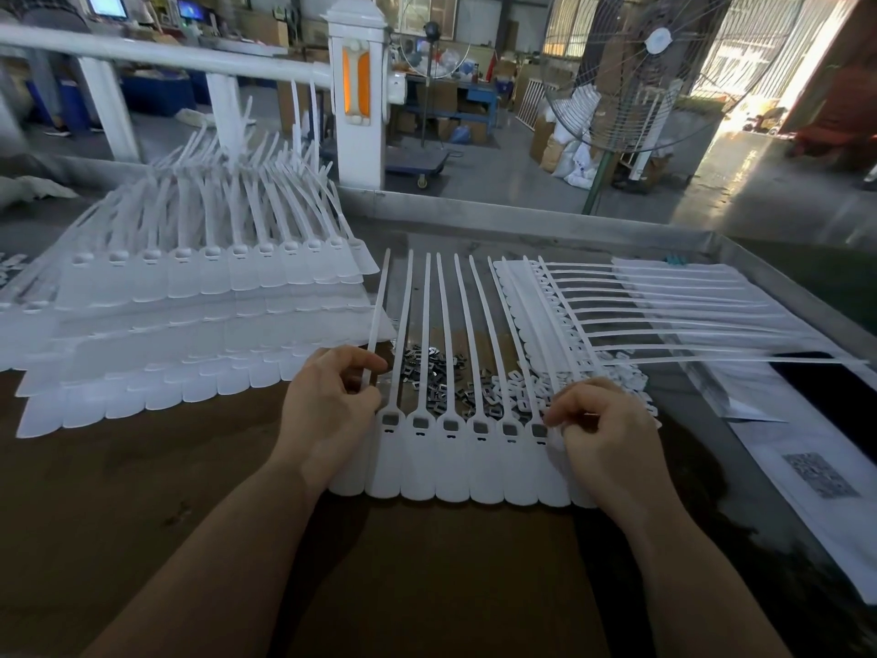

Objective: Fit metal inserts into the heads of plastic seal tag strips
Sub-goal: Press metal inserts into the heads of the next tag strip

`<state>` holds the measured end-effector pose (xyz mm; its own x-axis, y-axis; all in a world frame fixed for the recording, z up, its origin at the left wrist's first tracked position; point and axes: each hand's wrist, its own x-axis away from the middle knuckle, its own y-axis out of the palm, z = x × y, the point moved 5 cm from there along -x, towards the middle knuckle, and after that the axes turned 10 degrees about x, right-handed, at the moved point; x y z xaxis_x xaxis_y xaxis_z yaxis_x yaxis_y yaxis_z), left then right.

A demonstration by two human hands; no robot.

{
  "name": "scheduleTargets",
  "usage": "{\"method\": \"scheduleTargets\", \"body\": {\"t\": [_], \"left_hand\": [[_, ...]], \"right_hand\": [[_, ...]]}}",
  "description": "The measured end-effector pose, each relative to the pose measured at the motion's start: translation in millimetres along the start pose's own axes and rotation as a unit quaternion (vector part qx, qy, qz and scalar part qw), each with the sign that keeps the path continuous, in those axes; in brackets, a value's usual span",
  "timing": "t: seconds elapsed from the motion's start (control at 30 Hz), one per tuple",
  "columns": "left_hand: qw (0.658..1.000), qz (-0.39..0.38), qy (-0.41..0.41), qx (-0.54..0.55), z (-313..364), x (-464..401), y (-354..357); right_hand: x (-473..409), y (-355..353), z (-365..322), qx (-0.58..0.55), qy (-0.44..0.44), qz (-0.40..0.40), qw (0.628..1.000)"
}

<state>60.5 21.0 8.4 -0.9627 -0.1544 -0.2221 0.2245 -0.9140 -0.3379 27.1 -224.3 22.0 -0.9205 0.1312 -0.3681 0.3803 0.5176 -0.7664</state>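
Seal tag strips [462,448] lie in a joined row on the brown surface [166,491], heads toward the person and thin tails fanning away. Six heads between the two hands show dark metal inserts seated in their square pockets.

Left hand [327,406] sits at the row's left end, its fingers curled around the tail of the leftmost strip, thumb and forefinger pinching it just above the head. Right hand [602,420] rests at the right end with fingers curled inward, fingertips at the head beside the last filled pocket; a thin bright sliver shows between finger and thumb, too small to tell what it is. The right hand covers the heads at that end, so their pockets cannot be judged.

Just beyond the row, under the tails, lies a loose heap of metal inserts [429,372], and to its right a heap of small white plastic pieces [517,389]. The tails cross over both heaps.

To the left, a tall stack of strip sheets [190,296] lies in overlapping layers, tails curving upward. To the right, another stack of strips [640,306] lies with tails pointing right, over white sheets, one of them a printed paper [821,474]. A metal rim [569,216] edges the surface. Behind stand a white post [358,111] and a large fan [655,64].
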Motion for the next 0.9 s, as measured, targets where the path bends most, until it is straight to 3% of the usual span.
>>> {"method": "scheduleTargets", "body": {"t": [0.9], "left_hand": [[1.000, 0.000, 0.000, 0.002, 2.6, 0.4, -0.1]], "right_hand": [[-0.2, 3.9, 0.3, 0.001, -0.002, -0.022, 1.000]]}}
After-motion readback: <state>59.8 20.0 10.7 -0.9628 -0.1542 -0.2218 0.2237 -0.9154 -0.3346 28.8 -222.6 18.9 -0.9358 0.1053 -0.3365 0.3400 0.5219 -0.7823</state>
